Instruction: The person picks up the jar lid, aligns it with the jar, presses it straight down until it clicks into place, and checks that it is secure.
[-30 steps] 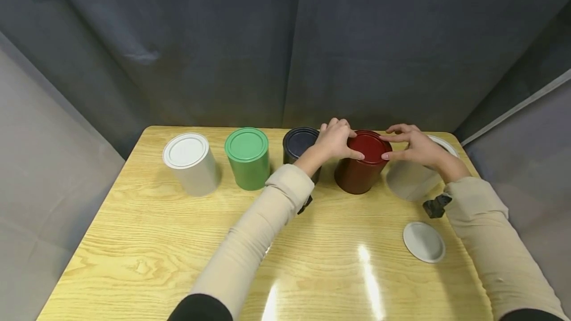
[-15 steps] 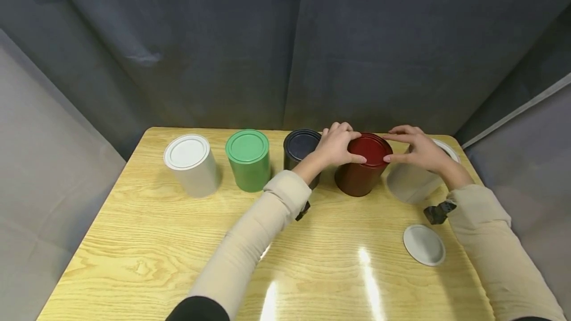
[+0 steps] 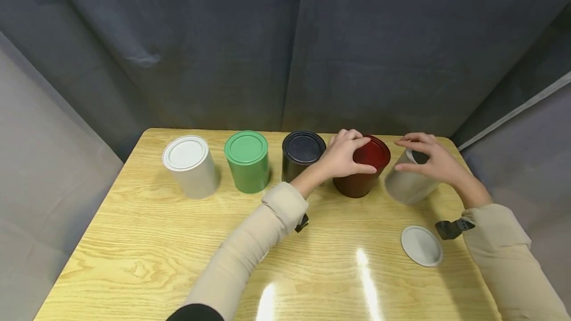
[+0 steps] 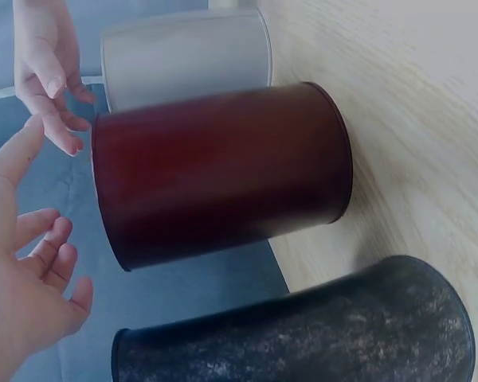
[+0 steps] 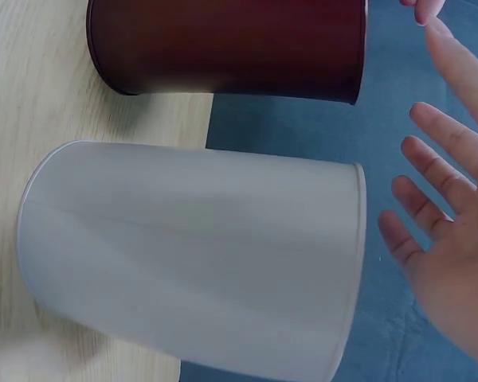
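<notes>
The dark red can (image 3: 356, 186) stands upright with its red lid (image 3: 373, 154) seated. Over that lid hovers my left hand (image 3: 342, 157), fingers spread and loosely bent; the left wrist view shows a gap between the hand and the can's top. To the right stands a light grey can (image 3: 405, 187) whose top shows a dark opening. My right hand (image 3: 430, 162) is above this can, fingers apart and holding nothing. In the right wrist view its fingers (image 5: 438, 171) are clear of the can's rim. A round grey lid (image 3: 421, 245) lies on the table below it.
Left of the red can, in one row along the table's far edge, stand a black can (image 3: 302, 148), a green can (image 3: 247, 162) and a white can (image 3: 192, 167), all lidded. A dark curtain (image 3: 214, 53) hangs behind the wooden table (image 3: 134, 256).
Both hands have come away from the red can's lid. The right hand has moved right, over the grey can; the left has shifted slightly toward me. The cans stay put.
</notes>
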`<move>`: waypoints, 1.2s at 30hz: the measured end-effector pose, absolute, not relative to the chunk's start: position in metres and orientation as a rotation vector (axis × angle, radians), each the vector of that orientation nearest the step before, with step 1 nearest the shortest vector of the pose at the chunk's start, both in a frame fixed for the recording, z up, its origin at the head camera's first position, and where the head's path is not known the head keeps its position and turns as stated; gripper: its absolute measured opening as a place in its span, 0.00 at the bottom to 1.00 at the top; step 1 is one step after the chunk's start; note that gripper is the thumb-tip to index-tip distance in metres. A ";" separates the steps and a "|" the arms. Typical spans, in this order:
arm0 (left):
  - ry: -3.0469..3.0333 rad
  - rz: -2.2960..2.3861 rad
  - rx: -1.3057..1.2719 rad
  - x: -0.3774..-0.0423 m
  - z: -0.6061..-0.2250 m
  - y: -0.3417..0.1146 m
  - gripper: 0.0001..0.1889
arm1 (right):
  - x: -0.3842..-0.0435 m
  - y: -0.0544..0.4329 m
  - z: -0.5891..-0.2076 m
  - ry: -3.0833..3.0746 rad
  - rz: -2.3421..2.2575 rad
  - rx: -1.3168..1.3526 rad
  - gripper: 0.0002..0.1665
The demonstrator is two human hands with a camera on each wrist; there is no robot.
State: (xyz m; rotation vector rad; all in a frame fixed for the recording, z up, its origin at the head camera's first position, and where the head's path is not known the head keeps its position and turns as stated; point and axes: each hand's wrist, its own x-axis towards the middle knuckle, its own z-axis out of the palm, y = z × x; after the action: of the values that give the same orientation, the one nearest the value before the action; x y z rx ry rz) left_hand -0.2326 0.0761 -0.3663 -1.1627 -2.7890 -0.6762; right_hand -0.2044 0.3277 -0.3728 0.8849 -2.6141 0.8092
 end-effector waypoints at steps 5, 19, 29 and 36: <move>-2.756 -0.716 -1.201 -0.226 -0.366 0.077 0.38 | -0.192 0.330 -0.369 -2.606 0.885 0.837 0.35; -2.686 -0.754 -1.291 -0.208 -0.360 0.085 0.38 | -0.162 0.340 -0.360 -2.675 0.869 0.588 0.33; -2.655 -0.731 -1.358 -0.196 -0.357 0.089 0.39 | -0.147 0.351 -0.358 -2.685 0.845 0.548 0.35; -2.616 -0.799 -1.365 -0.187 -0.359 0.095 0.39 | -0.134 0.365 -0.358 -2.752 0.929 0.428 0.37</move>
State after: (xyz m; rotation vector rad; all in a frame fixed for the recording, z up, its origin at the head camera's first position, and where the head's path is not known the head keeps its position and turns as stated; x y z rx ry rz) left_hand -0.1868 0.0952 -0.3593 -1.3646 -2.6160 -0.7985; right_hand -0.1335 0.3646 -0.3575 0.4284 -2.7522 0.9292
